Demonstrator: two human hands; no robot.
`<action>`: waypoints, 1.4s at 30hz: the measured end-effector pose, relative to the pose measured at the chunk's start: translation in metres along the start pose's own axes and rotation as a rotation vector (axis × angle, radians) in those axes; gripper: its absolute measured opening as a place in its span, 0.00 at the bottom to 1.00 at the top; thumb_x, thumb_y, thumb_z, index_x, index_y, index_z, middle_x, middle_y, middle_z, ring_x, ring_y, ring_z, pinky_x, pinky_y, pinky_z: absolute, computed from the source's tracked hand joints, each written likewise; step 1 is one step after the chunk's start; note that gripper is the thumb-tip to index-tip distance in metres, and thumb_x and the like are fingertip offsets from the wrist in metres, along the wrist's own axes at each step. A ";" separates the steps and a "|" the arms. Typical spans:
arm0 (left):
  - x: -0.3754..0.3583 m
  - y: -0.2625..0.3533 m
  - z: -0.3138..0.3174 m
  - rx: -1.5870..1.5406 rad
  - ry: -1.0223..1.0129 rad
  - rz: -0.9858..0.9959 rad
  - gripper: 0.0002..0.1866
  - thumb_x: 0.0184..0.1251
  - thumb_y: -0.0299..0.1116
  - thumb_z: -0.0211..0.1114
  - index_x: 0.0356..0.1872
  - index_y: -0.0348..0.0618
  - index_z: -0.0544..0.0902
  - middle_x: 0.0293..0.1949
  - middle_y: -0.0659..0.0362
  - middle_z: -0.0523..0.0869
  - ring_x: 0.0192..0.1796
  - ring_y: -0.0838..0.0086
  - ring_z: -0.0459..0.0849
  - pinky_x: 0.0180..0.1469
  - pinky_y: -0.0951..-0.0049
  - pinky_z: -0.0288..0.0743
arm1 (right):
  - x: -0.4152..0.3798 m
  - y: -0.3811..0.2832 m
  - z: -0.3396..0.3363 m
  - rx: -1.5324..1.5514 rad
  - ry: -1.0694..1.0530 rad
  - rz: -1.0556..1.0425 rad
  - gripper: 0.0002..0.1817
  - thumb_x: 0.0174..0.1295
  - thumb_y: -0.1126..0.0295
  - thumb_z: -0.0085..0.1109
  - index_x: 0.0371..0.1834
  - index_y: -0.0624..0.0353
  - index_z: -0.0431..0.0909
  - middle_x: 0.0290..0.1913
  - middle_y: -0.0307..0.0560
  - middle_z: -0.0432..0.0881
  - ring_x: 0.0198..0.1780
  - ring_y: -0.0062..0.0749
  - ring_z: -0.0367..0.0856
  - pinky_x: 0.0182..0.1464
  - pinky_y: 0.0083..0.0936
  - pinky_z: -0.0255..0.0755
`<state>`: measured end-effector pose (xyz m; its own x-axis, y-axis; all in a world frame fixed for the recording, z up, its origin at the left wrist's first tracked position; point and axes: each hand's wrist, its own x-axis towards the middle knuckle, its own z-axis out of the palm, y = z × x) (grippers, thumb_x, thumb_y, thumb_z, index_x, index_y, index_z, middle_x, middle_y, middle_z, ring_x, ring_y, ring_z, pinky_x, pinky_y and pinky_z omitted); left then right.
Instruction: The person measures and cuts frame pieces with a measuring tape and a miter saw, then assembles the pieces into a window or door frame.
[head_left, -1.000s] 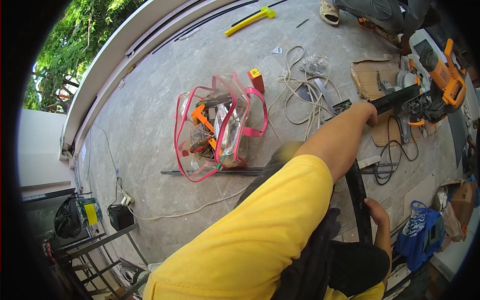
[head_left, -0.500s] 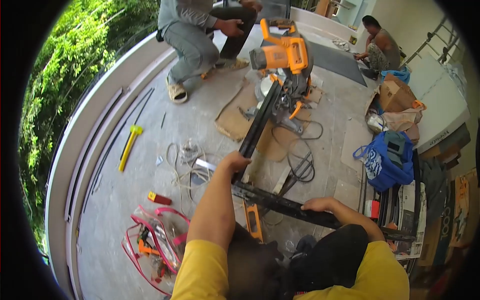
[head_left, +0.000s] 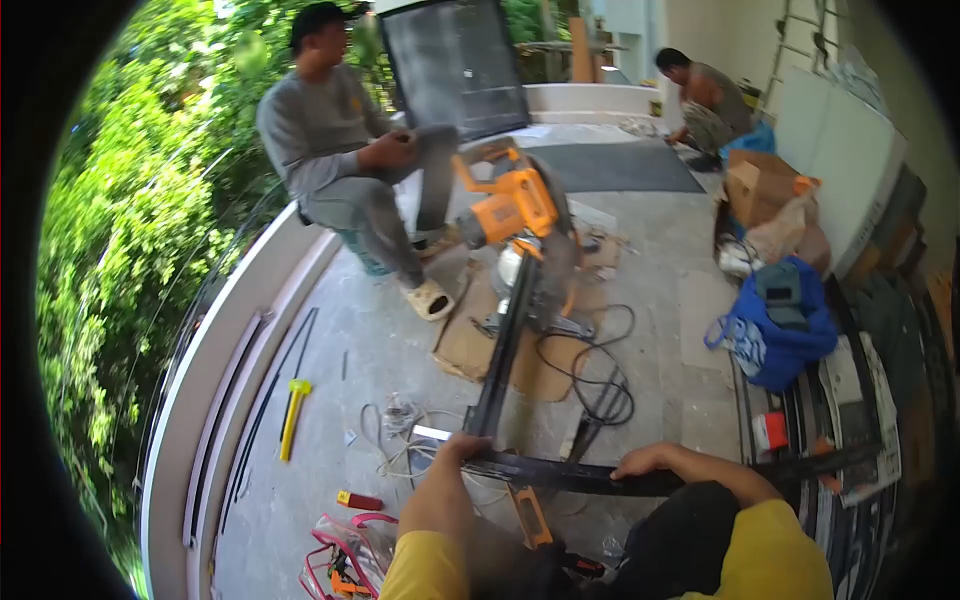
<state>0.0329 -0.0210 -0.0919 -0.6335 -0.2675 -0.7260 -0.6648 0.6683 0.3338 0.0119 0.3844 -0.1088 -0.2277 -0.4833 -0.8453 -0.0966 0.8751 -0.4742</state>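
Note:
A long black metal frame [head_left: 570, 472] with an L-shaped corner lies across my lap. One of its bars stretches forward to the orange miter saw [head_left: 515, 205], and the other runs off to the right. At the corner, my left hand [head_left: 462, 450] is closed around the frame. My right hand [head_left: 648, 460] grips the crosswise bar over my knee, thumb on top. An orange-handled tool [head_left: 530, 515] lies on the floor just below the bar, partly hidden.
A seated person [head_left: 335, 150] is beyond the saw, and another [head_left: 705, 105] crouches at the back. A yellow hammer [head_left: 294, 420], a red-yellow box [head_left: 359, 500], a clear pink-trimmed bag [head_left: 350, 555] and cables [head_left: 610, 395] lie about. A blue bag [head_left: 780, 330] stands right.
My view has tilted upward, so the saw, frame and floor items appear lower. Both hands keep their hold on the frame. The person on the left now shows from head to foot.

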 end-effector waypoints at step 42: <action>0.047 -0.002 0.007 -0.070 0.041 0.190 0.35 0.60 0.57 0.58 0.50 0.26 0.77 0.54 0.36 0.76 0.61 0.51 0.73 0.62 0.63 0.65 | 0.022 -0.093 -0.009 -0.246 0.062 -0.095 0.40 0.56 0.41 0.56 0.54 0.73 0.72 0.56 0.62 0.75 0.56 0.50 0.74 0.57 0.37 0.66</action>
<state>0.0073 -0.0297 -0.1311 -0.7644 -0.1702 -0.6218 -0.5572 0.6595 0.5045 0.0075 0.2928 -0.0814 -0.2646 -0.5680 -0.7793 -0.3513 0.8094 -0.4707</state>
